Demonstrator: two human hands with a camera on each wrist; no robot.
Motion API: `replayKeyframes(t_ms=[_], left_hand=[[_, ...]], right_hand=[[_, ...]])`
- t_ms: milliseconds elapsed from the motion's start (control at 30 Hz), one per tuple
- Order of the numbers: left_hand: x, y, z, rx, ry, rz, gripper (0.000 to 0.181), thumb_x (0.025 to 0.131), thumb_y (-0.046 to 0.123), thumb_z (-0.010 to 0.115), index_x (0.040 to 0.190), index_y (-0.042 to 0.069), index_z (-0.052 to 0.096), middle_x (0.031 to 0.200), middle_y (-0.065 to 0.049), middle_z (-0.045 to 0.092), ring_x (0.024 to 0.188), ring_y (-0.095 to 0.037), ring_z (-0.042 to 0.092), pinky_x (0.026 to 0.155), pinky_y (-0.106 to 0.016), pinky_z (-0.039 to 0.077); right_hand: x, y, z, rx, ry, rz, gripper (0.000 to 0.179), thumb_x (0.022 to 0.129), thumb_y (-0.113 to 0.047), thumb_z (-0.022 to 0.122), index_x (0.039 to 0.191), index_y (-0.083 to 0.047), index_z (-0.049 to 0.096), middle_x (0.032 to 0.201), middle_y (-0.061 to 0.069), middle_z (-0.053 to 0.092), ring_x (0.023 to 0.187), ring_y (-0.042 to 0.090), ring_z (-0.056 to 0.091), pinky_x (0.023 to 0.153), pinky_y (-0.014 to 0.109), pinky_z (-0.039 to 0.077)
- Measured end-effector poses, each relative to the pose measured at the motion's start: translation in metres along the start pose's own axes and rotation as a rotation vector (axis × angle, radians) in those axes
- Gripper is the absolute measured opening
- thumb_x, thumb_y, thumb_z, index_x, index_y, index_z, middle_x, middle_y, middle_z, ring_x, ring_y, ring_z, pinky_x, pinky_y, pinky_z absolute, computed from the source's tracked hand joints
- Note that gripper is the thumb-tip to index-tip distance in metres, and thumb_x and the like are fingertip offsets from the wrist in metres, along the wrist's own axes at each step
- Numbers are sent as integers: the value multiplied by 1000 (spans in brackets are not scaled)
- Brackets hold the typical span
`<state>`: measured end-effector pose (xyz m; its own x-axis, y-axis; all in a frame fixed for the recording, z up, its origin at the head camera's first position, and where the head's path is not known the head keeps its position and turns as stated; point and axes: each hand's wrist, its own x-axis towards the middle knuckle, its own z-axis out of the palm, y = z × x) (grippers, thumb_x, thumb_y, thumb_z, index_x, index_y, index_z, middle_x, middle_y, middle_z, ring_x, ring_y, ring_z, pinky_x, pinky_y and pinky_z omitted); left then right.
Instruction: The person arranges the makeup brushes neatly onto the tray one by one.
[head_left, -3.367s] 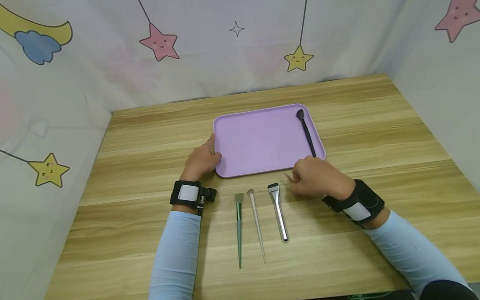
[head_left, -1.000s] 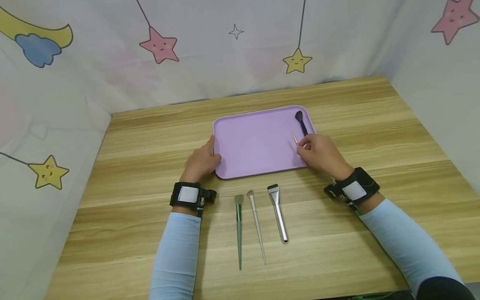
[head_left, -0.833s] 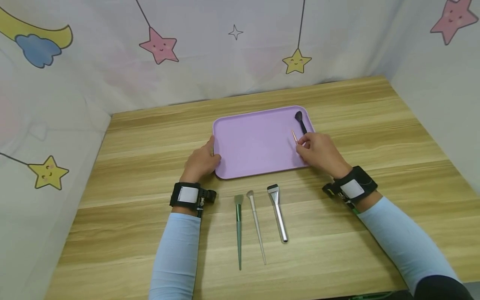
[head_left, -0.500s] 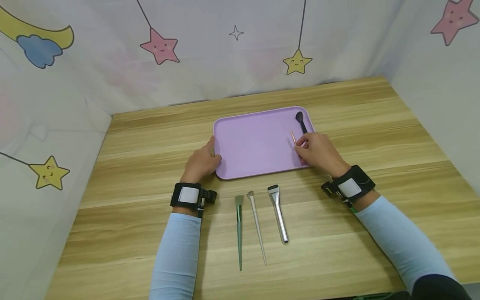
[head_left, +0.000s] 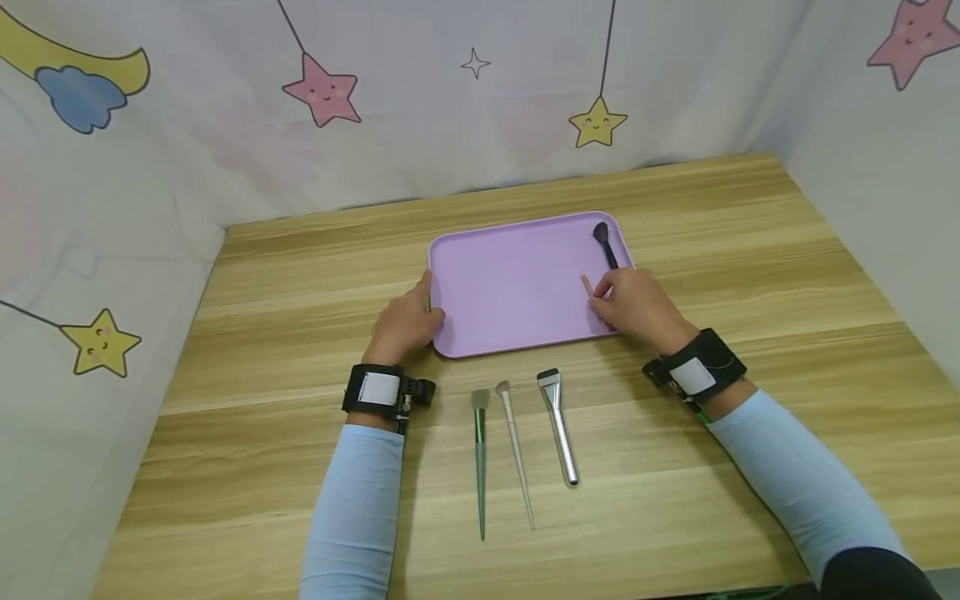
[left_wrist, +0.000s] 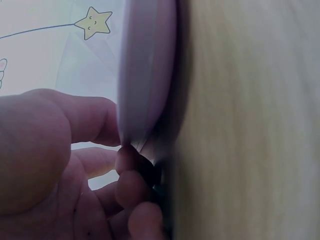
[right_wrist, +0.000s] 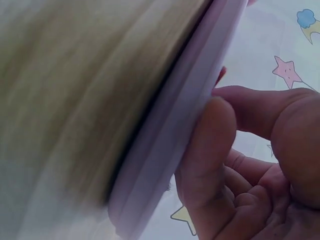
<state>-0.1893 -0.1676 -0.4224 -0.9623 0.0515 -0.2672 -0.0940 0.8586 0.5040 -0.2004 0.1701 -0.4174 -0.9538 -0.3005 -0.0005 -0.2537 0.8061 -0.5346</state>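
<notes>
A lilac tray (head_left: 517, 283) lies on the table, and my left hand (head_left: 405, 325) grips its left edge with the thumb over the rim. In the left wrist view, the fingers of that hand (left_wrist: 135, 190) curl at the tray's edge. My right hand (head_left: 637, 308) pinches a thin, pinkish makeup brush (head_left: 587, 286) between thumb and forefinger, low over the tray's right part. Most of this brush is hidden by the hand; a reddish end (right_wrist: 221, 75) shows in the right wrist view. Beside it on the tray lies a black makeup brush (head_left: 602, 237), partly covered by the right hand.
In front of the tray, three makeup brushes lie side by side on the wooden table (head_left: 285, 283): a green one (head_left: 480, 458), a slim whitish one (head_left: 516, 450) and a silver flat-headed one (head_left: 558, 425). A white curtain with printed stars (head_left: 596, 123) closes off the back.
My right hand has carried the thin brush from the table in front of the tray to over its right side, and lately shifted slightly left. The left hand keeps its grip on the tray.
</notes>
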Motion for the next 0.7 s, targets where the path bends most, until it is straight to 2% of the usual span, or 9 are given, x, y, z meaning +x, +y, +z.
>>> replayKeyframes(t_ms=[133, 267, 400, 633, 700], left_hand=[[0, -1, 0, 1, 1, 8, 75, 95, 28, 46, 163, 12, 17, 157, -14, 37, 97, -35, 54, 71, -39, 39], [0, -1, 0, -3, 5, 11, 75, 95, 28, 46, 163, 12, 17, 157, -14, 39, 95, -35, 54, 73, -40, 39], [1, -1, -1, -4, 6, 14, 75, 95, 29, 47, 163, 11, 17, 156, -15, 40, 89, -34, 53, 72, -39, 38], [0, -1, -1, -11, -9, -6, 75, 95, 28, 46, 163, 13, 16, 150, -15, 46, 68, -28, 45, 61, -37, 34], [0, 0, -1, -12, -10, -8, 76, 95, 28, 47, 163, 13, 16, 150, -16, 46, 66, -27, 44, 60, -37, 35]], right_hand=[[-1, -1, -1, 22, -11, -14, 28, 93, -17, 70, 98, 11, 70, 53, 3, 54, 48, 16, 50, 47, 30, 37], [-4, -2, -2, 4, -47, -20, 26, 89, -15, 71, 101, 9, 69, 63, 6, 63, 56, 18, 57, 53, 32, 42], [-6, -7, -3, -42, -80, -44, 23, 86, -8, 68, 103, 8, 69, 76, 12, 69, 66, 23, 62, 60, 35, 46], [-7, -7, 0, -66, -63, -87, 26, 85, -1, 67, 107, 11, 71, 74, 12, 68, 63, 21, 59, 57, 33, 45], [-6, -6, 1, -64, -60, -97, 26, 85, -1, 67, 107, 11, 71, 73, 11, 68, 62, 20, 59, 57, 32, 44]])
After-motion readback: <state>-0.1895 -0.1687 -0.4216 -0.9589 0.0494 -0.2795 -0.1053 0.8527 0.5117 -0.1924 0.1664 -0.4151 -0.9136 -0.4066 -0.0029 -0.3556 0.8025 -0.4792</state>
